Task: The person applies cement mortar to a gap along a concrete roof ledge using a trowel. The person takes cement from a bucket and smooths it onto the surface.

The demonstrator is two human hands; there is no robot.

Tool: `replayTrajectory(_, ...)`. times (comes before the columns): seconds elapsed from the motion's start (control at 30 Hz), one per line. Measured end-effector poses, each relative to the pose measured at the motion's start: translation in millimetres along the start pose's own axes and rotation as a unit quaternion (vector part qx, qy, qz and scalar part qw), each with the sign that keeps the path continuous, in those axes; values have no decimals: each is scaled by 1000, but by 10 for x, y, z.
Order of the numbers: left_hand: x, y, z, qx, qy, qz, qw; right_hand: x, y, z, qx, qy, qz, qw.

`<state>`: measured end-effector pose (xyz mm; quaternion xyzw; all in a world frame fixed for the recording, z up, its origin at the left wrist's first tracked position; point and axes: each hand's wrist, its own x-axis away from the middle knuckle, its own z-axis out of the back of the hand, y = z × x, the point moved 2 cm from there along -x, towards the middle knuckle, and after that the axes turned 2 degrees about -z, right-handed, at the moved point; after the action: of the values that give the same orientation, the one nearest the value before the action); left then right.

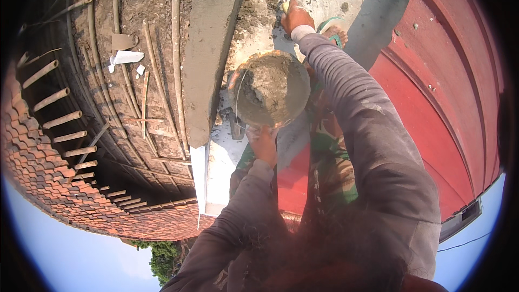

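Bucket (301,85) holding wet grey mortar (265,89) sits just beyond the left hand (263,146), which grips its near rim. Farther out, the right hand (297,17) is closed around a pale handle (285,7); a plastered ledge (212,43) runs left of both hands.

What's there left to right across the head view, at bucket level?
Clay roof tiles → cut bamboo ends → long bamboo pole → grey cement-coated beam → mortar bucket → right sleeve → red panelled surface.
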<state>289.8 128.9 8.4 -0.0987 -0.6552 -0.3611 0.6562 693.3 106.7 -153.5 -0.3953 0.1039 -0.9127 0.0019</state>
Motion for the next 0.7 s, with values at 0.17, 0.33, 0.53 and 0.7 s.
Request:
replayTrajectory(0.17,128,88,-41,97,24,20,995,597,385,-268,-37,23,8,999)
replayTrajectory(0.33,420,383,-67,36,23,-22,999,436,906,-569,-226,133,-155,952)
replayTrajectory(0.53,1019,647,390,-72,81,-3,994,626,407,-1361,-271,-47,-120,954)
replayTrajectory(0.7,1088,718,474,-127,92,9,988,563,-435,-1415,-489,-141,-158,846)
